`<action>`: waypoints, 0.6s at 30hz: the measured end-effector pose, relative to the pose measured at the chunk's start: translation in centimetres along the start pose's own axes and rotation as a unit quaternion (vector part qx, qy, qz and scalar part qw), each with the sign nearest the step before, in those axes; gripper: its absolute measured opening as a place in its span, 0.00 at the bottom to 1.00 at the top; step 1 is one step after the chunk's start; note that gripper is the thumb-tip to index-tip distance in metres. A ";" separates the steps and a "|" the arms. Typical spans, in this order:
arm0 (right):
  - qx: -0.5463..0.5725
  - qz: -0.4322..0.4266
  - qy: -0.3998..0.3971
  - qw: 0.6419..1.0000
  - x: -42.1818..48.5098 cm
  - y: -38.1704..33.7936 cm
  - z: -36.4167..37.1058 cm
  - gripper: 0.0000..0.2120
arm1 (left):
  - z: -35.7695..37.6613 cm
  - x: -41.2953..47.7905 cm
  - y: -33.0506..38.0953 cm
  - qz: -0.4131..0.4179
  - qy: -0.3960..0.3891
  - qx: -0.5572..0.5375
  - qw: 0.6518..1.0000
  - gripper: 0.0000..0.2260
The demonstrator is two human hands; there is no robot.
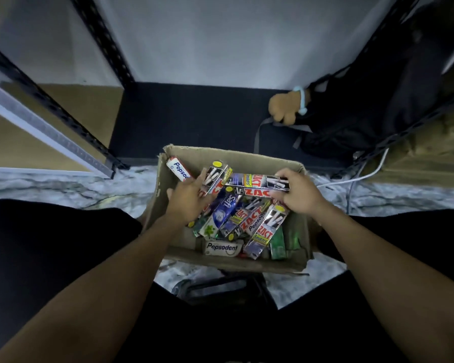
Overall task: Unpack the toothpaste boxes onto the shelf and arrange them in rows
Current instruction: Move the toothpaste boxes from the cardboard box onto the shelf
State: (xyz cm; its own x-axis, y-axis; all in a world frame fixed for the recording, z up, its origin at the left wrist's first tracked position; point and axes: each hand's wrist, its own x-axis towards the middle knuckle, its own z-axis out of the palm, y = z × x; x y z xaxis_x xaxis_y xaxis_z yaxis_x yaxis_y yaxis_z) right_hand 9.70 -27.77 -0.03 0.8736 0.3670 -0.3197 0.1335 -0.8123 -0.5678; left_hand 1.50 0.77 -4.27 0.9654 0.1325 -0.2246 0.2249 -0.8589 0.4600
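Unpacking step: right hand [302, 196] pinches flat ZACT box [257, 183], left hand [189, 195] grips tilted ZACT box [216, 175] over carton [233, 154] — next, lift both onto far shelf [194, 113].

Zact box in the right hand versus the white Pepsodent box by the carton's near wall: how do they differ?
The right hand holds the Zact box above the pile; the Pepsodent box lies untouched in the cardboard carton. The Zact box is dark with red lettering; the Pepsodent box is white with dark lettering. Both are toothpaste boxes lying crosswise.
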 end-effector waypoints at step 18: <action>0.010 -0.182 0.226 0.957 -11.3 -13.2 -20.7 0.19 | -24.2 -6.1 12.1 0.283 0.255 -0.005 0.925 0.26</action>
State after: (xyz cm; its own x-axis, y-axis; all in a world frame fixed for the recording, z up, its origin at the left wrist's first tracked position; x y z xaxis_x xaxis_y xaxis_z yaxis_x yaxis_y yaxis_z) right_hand 7.78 -30.58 26.75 0.8845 0.3873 0.2600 0.4627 -0.6567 -0.5956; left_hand 1.51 1.56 23.49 0.8653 -0.1184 0.4870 -0.3364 -0.8575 0.3893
